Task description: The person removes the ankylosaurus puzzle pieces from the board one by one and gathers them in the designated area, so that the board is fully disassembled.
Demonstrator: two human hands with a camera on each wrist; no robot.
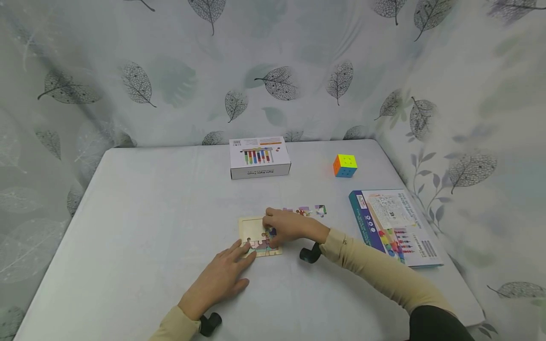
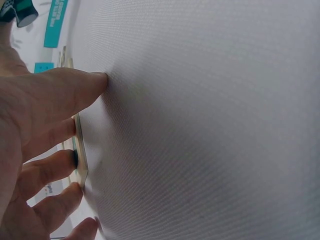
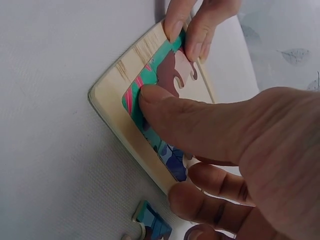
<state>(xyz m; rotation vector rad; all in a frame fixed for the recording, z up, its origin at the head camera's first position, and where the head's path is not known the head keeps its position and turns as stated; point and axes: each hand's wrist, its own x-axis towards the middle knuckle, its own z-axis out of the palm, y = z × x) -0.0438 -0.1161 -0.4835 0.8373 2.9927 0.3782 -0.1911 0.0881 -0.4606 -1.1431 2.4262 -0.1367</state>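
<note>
Pressing on probably light, stiff, slightly slick puzzle pieces (image 3: 167,68) (best pinched by their edges imo) inside the wooden tray (image 3: 132,136) with the loosely bent, seemingly non-gripping right hand (image 1: 293,224), while touching the tray's near-left side with outstretched fingers of the left hand (image 1: 223,272).

Loose puzzle piece (image 3: 154,221) cut off by right wrist view's bottom edge

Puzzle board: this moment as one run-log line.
puzzle board: part filled | left grip: rests on board | right grip: touches placed pieces | loose pieces: on table
</note>
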